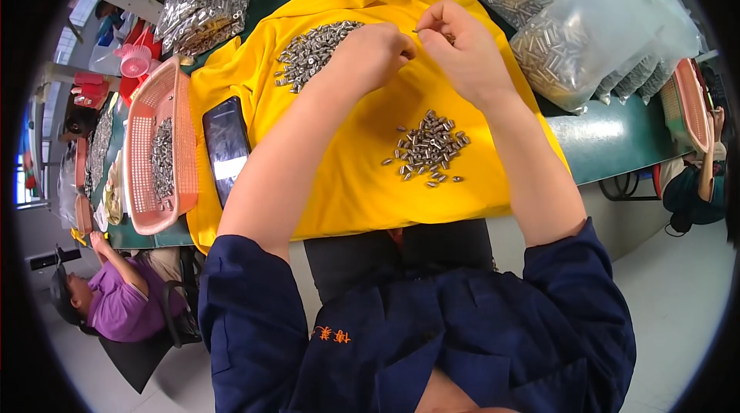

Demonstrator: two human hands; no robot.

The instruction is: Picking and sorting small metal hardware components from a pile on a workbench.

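Over the yellow cloth (347, 182), my two hands are close together at its far half. My left hand (374, 55) is curled with its fingertips turned away, so what they hold, if anything, is hidden. My right hand (466, 55) is closed in a pinch, and a tiny metal bit shows at its fingertips, too small to name. Beside and partly behind my left hand lies a large pile of small metal cylinders (304, 55). A smaller pile of similar metal cylinders (428, 147) lies nearer me, between my forearms, with a few pieces scattered around it.
A dark phone (225, 143) lies on the cloth's left side, beside a pink plastic basket (131, 174) with metal parts inside. Clear bags of metal parts (551, 51) crowd the right of the green table (609, 135); another bag (208, 5) stands far left. People sit at both sides.
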